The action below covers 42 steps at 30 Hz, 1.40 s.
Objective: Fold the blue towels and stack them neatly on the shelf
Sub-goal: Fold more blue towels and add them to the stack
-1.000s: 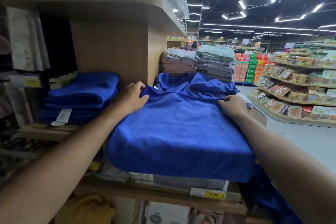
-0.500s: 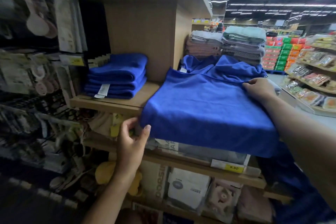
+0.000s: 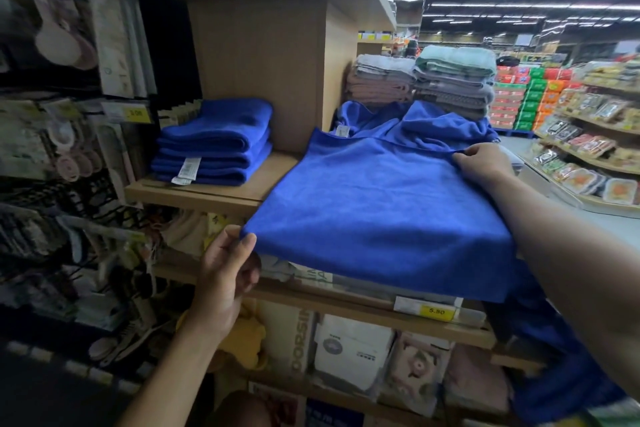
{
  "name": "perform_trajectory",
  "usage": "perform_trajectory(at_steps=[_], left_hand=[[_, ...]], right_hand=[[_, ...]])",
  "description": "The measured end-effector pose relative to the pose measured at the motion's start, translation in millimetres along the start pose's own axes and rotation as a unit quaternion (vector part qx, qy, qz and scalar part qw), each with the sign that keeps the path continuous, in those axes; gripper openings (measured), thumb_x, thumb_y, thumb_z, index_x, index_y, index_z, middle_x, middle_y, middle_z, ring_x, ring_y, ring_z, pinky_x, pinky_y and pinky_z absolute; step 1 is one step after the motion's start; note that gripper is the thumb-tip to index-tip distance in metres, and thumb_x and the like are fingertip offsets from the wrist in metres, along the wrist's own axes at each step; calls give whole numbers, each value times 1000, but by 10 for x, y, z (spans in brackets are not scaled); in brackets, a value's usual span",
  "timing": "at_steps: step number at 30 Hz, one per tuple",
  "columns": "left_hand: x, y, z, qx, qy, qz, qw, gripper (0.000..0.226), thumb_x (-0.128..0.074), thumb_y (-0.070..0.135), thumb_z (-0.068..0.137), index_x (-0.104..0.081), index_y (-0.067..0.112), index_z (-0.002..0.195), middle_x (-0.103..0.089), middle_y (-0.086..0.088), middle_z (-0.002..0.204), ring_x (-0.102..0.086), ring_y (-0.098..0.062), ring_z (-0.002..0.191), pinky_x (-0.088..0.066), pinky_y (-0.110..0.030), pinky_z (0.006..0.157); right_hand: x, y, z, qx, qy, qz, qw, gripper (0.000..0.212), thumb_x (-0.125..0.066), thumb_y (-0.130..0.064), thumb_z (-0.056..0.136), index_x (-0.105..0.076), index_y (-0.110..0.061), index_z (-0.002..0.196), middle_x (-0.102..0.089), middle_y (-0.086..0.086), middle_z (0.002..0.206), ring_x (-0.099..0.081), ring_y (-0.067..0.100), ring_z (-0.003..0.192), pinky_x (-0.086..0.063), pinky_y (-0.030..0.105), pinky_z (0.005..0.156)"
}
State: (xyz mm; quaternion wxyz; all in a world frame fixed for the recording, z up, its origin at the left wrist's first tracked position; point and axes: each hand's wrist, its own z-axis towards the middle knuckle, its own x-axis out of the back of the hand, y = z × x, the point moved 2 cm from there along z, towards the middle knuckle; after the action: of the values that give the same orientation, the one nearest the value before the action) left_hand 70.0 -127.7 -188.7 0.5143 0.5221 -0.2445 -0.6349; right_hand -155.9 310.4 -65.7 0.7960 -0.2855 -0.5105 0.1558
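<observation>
Head view: the near left corner of the spread blue towel (image 3: 374,215) is pinched by the left hand (image 3: 227,274), raised from below; its far right edge is gripped by the right hand (image 3: 479,163). A folded blue stack (image 3: 214,142) is seen on the shelf (image 3: 207,194) alongside, with grey towel piles (image 3: 450,83) behind.
</observation>
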Motion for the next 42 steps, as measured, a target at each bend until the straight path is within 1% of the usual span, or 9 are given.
perform_trajectory(at_steps=[7, 17, 22, 26, 28, 31, 35, 39, 42], left_hand=[[113, 48, -49, 31, 2, -57, 998, 26, -85, 41, 71, -67, 30, 84, -61, 9, 75, -48, -6, 45, -29, -16, 37], [197, -36, -259, 48, 71, 137, 987, 18, -70, 17, 92, -72, 34, 98, -69, 2, 82, -47, -7, 50, -33, -21, 39], [217, 36, -201, 68, 114, 177, 975, 13, -70, 28, 92, -74, 40, 90, -65, 11, 69, -53, -4, 53, -36, -20, 41], [187, 40, -157, 160, 41, 117, 979, 6, -73, 41, 85, -72, 35, 88, -75, 5, 96, -66, -16, 60, -38, -21, 41], [176, 33, -141, 139, 2, 139, 981, 29, -79, 53, 74, -70, 32, 91, -74, 3, 95, -63, -15, 56, -36, -20, 40], [213, 79, -127, -16, -14, 259, 966, 34, -72, 58, 77, -68, 28, 92, -63, 1, 72, -58, -13, 53, -40, -21, 43], [324, 123, -167, -204, -18, 516, 832, 22, -56, 54, 93, -62, 34, 90, -61, 9, 78, -62, -13, 66, -51, -32, 57], [376, 141, -198, -146, 47, 450, 880, 30, -52, 61, 92, -66, 35, 98, -62, 5, 67, -59, -15, 51, -50, -42, 46], [366, 179, -203, -124, 65, 441, 887, 26, -53, 55, 89, -66, 34, 97, -65, 1, 68, -60, -19, 49, -53, -46, 46]], right_hand=[[1, 1, -17, 8, -10, -18, 1000, 31, -61, -38, 85, -69, -15, 66, -63, -3, 68, -58, 27, 72, -41, 34, 71], [26, -44, -68, -1, -13, -28, 1000, 34, -62, -38, 87, -67, -11, 67, -62, 5, 71, -61, 34, 83, -41, 35, 72], [49, -68, -97, 6, -16, -27, 999, 33, -62, -37, 88, -66, -14, 65, -64, 9, 77, -62, 35, 87, -44, 37, 74], [58, -80, -106, 5, -19, -32, 999, 33, -62, -38, 88, -68, -13, 68, -65, 11, 81, -62, 35, 88, -46, 38, 76], [53, -83, -108, 5, -21, -32, 999, 32, -61, -38, 88, -68, -13, 69, -66, 12, 83, -62, 35, 88, -46, 38, 78], [51, -89, -106, 10, -22, -36, 999, 30, -61, -37, 89, -66, -15, 69, -67, 14, 90, -62, 35, 93, -46, 37, 79], [59, -112, -120, 10, -30, -37, 999, 25, -60, -40, 89, -67, -20, 77, -69, 14, 101, -64, 37, 104, -52, 43, 93], [64, -107, -128, 7, -30, -30, 999, 24, -61, -40, 87, -68, -20, 77, -70, 16, 103, -65, 37, 104, -52, 46, 95], [64, -118, -130, 12, -29, -30, 999, 27, -61, -39, 88, -66, -17, 73, -70, 16, 98, -65, 38, 102, -52, 46, 94]])
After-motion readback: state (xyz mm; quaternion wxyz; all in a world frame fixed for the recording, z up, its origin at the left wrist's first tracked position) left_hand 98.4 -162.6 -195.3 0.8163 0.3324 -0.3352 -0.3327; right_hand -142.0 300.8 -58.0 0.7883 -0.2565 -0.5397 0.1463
